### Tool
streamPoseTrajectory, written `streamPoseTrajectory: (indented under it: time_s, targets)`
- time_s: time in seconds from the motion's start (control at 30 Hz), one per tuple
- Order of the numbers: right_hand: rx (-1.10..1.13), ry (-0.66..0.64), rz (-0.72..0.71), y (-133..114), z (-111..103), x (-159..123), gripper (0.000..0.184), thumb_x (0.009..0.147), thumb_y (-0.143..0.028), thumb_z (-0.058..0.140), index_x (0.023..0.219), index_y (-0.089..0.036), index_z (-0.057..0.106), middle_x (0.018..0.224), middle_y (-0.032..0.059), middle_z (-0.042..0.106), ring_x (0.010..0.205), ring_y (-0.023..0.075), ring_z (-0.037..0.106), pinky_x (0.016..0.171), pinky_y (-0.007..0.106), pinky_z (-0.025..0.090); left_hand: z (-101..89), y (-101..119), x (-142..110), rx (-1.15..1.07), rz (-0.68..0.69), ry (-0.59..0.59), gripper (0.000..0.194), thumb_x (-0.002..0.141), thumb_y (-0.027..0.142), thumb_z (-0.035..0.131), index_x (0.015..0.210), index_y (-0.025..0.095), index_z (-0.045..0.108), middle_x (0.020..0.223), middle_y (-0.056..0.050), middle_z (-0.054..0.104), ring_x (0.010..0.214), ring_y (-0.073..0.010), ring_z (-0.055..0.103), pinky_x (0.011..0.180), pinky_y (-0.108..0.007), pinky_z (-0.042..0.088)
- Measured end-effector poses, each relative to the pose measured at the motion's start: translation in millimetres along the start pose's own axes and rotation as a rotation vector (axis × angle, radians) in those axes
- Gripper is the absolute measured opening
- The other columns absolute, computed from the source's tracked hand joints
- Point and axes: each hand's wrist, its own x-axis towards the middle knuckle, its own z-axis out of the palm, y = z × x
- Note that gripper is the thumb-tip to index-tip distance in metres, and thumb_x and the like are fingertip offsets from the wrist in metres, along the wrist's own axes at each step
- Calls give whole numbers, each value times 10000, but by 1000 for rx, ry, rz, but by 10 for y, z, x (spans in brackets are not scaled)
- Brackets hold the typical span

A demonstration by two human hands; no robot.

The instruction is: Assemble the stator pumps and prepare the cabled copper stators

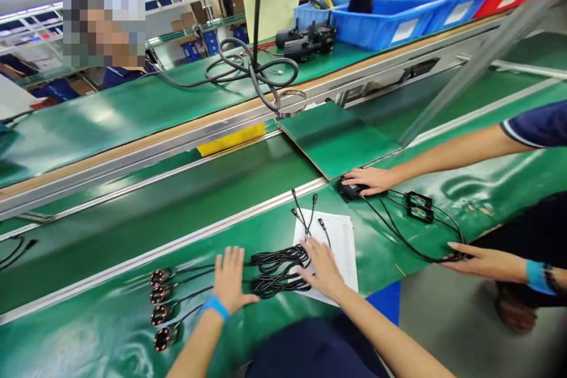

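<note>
Left hand [229, 277] and right hand [322, 266] were splayed, grasping nothing; coiled black cable bundles [275, 256] lay between on glossy green mat [101, 301]. Sideways push could tangle loops, drag black copper-dotted rings [170, 335].

We look out from one head-worn camera, facing forward and down across the green workbench [101, 301], with our left hand [229, 277] and right hand [323, 269] close below us; our wide view is tilted, the workbench climbing rightward, and reaches to the blue bins [376, 26] and beyond
</note>
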Motion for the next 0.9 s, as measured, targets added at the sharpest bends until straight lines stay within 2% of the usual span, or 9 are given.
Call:
streamPoseTrajectory:
  time_s: [0.1, 0.2, 0.27, 0.33, 0.53, 0.63, 0.77, 0.83, 0.9]
  targets:
    - [-28, 91, 228, 425, 84, -279, 625, 1017, -415, 208, 1553, -94, 211, 1596, 157, 110, 1477, 293, 101, 1190, 556, 99, 107, 820, 452, -24, 240, -53, 1474, 451, 755, 779, 1570, 83, 94, 1620, -217, 113, 1483, -447, -40, 1175, -619, -73]
    - [-51, 46, 253, 687, 231, -443, 613, 980, -409, 279, 1531, -143, 304, 1572, 111, 234, 1452, 280, 213, 1182, 558, 151, 165, 1105, 710, -103, 307, -101, 1378, 501, 562, 828, 1562, 59, 107, 1519, -261, 328, 1420, -450, 235, 1184, -596, 60]
    - [-63, 21, 252, 781, 312, -486, 646, 963, -441, 314, 1543, -156, 287, 1574, 90, 232, 1455, 268, 210, 1188, 551, 144, 160, 1103, 788, -148, 291, -119, 1242, 555, 436, 800, 1556, 74, 160, 1400, -230, 466, 1294, -407, 417, 1149, -531, 239]
    - [-73, 14, 281, 847, 361, -503, 702, 966, -481, 306, 1560, -114, 224, 1586, 108, 175, 1466, 271, 169, 1192, 553, 117, 140, 1044, 832, -166, 269, -123, 1065, 614, 349, 730, 1528, 85, 252, 1323, -199, 518, 1204, -365, 490, 1082, -462, 350]
    - [-90, 0, 336, 923, 348, -489, 749, 981, -517, 275, 1568, -67, 158, 1596, 90, 44, 1485, 250, 69, 1210, 521, 53, 80, 927, 910, -221, 135, -114, 657, 763, 278, 560, 1383, 117, 413, 1296, -149, 541, 1200, -274, 509, 1070, -350, 363]
    - [-108, 20, 331, 898, 324, -464, 734, 954, -508, 321, 1547, -79, 261, 1578, 84, 120, 1469, 264, 163, 1201, 535, 151, 51, 975, 890, -211, 67, -109, 659, 716, 254, 597, 1344, 105, 461, 1257, -169, 570, 1173, -313, 533, 1036, -404, 401]
    - [-97, 96, 309, 1015, 491, -399, 670, 922, -498, 374, 1510, -177, 389, 1551, 63, 197, 1436, 290, 245, 1169, 559, 251, 82, 1110, 951, -204, -21, -131, 878, 532, 122, 679, 1384, 112, 467, 1309, -206, 557, 1208, -395, 525, 1065, -501, 378]
    - [-68, 157, 287, 1156, 629, -352, 640, 916, -491, 392, 1505, -241, 400, 1549, 40, 205, 1429, 296, 244, 1169, 564, 254, 92, 1137, 1028, -240, -86, -166, 903, 514, 90, 669, 1392, 132, 463, 1320, -203, 564, 1223, -382, 540, 1062, -477, 399]
    - [-43, 188, 279, 1296, 747, -309, 627, 897, -488, 427, 1494, -297, 408, 1538, 22, 231, 1414, 304, 261, 1164, 569, 266, 86, 1100, 1095, -291, -129, -186, 819, 600, 135, 639, 1398, 174, 458, 1321, -178, 583, 1202, -330, 585, 1009, -419, 460]
